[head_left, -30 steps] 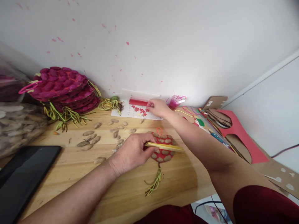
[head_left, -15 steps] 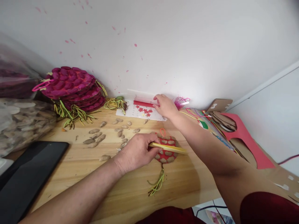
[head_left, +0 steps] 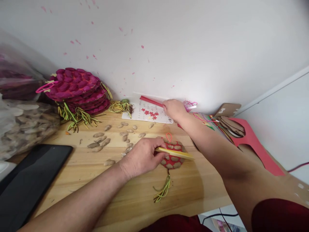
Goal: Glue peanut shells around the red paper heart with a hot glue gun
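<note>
My left hand (head_left: 147,154) pinches a folded yellow paper strip (head_left: 177,153), holding it above a red disc covered with peanuts (head_left: 174,163). That disc has an orange loop (head_left: 169,138) at its top and a green and brown yarn tassel (head_left: 162,191) at its bottom. Farther back, my right hand (head_left: 175,109) is closed on the end of a red paper strip (head_left: 151,101), which is tilted over a white sheet (head_left: 142,116). Several small red paper stars (head_left: 151,113) lie on the sheet.
Loose peanuts (head_left: 101,141) are scattered left of my hands. At the back left stand stacked magenta peanut discs (head_left: 74,85) with tassels, beside a bag of peanuts (head_left: 31,124). A black tablet (head_left: 38,180) lies front left. Cut red card (head_left: 256,141) lies on the right.
My right hand has closed on the red strip and lifted it off the white sheet, so its far end now tilts up. The left hand keeps the yellow strip in place.
</note>
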### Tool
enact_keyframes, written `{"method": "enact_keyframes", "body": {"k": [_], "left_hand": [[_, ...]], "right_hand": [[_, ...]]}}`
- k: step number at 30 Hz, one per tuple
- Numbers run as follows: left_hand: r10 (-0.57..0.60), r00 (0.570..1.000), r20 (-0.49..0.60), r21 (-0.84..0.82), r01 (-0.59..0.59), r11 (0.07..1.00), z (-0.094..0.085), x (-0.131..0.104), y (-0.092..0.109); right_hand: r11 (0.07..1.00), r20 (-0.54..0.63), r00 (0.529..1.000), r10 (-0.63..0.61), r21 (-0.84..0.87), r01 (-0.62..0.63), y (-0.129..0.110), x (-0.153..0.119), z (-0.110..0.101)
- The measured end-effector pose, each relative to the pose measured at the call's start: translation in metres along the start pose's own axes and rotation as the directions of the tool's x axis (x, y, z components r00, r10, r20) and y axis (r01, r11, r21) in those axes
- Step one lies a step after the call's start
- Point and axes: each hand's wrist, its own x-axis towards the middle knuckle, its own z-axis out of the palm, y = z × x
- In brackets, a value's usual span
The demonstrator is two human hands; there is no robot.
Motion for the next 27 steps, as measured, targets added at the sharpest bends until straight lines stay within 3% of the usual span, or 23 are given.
{"method": "enact_keyframes", "body": {"k": [6,14,24,27], "left_hand": [[-0.012,1.000,-0.016,0.040,0.012,0.999,0.000,0.000,0.004],[0.015,1.000,-0.010,0.054,-0.014,0.998,-0.002,0.000,0.003],[0.011,1.000,0.009,0.034,-0.011,0.999,-0.001,0.001,-0.002],[0.025,1.000,0.004,0.025,-0.025,0.999,0.000,0.000,-0.003]], "right_hand": [[1.000,-0.029,1.000,0.011,0.013,-0.011,0.007,-0.002,-0.020],[1.000,-0.048,0.999,0.002,0.025,-0.001,0.009,-0.003,-0.027],[0.995,-0.082,0.995,0.048,0.093,-0.041,-0.005,-0.004,-0.005],[0.987,-0.089,0.996,0.007,0.163,0.008,-0.011,-0.003,0.004]]}}
